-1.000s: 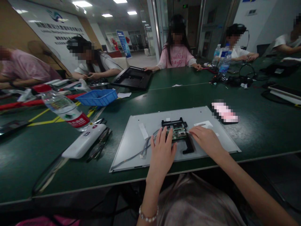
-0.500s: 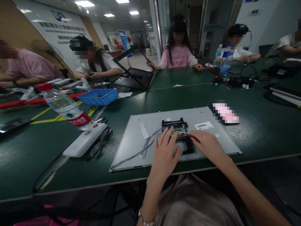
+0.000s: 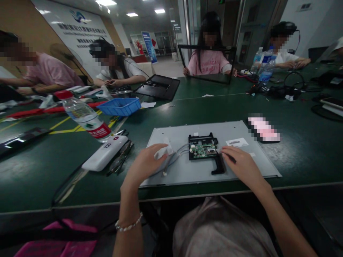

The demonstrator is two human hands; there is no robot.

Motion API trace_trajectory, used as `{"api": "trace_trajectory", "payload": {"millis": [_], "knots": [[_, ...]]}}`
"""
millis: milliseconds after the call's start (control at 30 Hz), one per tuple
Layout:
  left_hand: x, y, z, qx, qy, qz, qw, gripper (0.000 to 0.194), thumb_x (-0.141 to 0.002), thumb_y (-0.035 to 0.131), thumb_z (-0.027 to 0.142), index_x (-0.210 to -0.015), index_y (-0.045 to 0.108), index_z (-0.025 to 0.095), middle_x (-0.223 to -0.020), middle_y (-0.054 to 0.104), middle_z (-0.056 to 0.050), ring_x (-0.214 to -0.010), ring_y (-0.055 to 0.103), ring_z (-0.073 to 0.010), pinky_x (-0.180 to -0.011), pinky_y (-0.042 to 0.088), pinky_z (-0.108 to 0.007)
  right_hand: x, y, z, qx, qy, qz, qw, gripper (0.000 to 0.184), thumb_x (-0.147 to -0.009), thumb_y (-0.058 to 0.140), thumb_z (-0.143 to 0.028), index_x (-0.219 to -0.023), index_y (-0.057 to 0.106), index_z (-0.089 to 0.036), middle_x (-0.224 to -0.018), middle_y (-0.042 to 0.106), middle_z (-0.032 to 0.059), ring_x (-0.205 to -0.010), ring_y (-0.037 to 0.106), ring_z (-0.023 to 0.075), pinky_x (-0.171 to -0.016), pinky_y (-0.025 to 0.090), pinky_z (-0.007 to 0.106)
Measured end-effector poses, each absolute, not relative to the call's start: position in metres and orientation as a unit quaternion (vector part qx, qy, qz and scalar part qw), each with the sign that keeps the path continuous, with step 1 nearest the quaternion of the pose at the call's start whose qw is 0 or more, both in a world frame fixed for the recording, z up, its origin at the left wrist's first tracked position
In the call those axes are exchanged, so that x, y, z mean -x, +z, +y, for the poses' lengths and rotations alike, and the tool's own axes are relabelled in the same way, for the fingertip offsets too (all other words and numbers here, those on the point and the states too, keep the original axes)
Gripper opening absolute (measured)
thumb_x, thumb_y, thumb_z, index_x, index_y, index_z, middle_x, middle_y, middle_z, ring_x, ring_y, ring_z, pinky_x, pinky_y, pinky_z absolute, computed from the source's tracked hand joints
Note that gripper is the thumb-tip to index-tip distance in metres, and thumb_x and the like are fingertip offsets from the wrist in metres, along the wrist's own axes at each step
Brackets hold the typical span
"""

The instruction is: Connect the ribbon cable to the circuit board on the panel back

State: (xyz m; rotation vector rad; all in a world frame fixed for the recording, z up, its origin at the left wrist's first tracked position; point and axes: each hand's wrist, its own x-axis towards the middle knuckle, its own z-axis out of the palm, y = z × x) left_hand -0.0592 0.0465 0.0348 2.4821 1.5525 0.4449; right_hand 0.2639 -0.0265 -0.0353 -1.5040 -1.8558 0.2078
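Observation:
A grey metal-backed panel [image 3: 182, 175] lies flat on the table in front of me. On its middle sits a black bracket [image 3: 219, 167] carrying a green circuit board [image 3: 202, 151]. Grey cables [image 3: 175, 157] run left from the board towards my left hand [image 3: 146, 162]. That hand is curved, thumb and fingers apart, around a whitish strip [image 3: 160, 152] on the panel; I see no firm grip. My right hand [image 3: 242, 164] is closed in a pinch at the board's right edge, holding a thin dark tool [image 3: 232, 159] whose kind is unclear.
Left of the panel are a white power bank [image 3: 105, 153], glasses [image 3: 120, 159], a tilted water bottle [image 3: 85, 117] and a blue tray [image 3: 120, 106]. A phone [image 3: 264, 129] lies to the right. Across the table a person holds a black frame [image 3: 206, 79]; other people sit around.
My left hand has moved left from the circuit board to the whitish strip, uncovering the board. My right hand stays by the board's right edge. The person opposite has raised a black frame upright.

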Motion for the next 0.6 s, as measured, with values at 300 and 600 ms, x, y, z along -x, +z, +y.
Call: {"api": "trace_trajectory", "payload": {"millis": [300, 600], "knots": [[0.044, 0.028, 0.051, -0.833, 0.150, 0.531, 0.042, 0.025, -0.088, 0.045, 0.031, -0.093, 0.067, 0.020, -0.110, 0.069, -0.005, -0.103, 0.062, -0.0228, -0.095, 0.044, -0.035, -0.266, -0.037, -0.028, 0.588, 0.062, -0.714, 0.374, 0.027, -0.090, 0.046, -0.025, -0.104, 0.069, -0.022, -0.119, 0.065, 0.0083, -0.111, 0.059, 0.0237, -0.101, 0.045, 0.043], [0.035, 0.041, 0.007, -0.852, 0.150, 0.501, -0.001, 0.019, -0.088, 0.047, 0.026, -0.089, 0.065, 0.021, -0.107, 0.070, -0.005, -0.102, 0.063, -0.0234, -0.094, 0.044, -0.038, -0.267, -0.039, -0.028, 0.581, 0.058, -0.715, 0.385, 0.027, -0.089, 0.048, -0.024, -0.104, 0.069, -0.019, -0.117, 0.065, 0.0089, -0.110, 0.059, 0.0238, -0.099, 0.046, 0.044]]}}
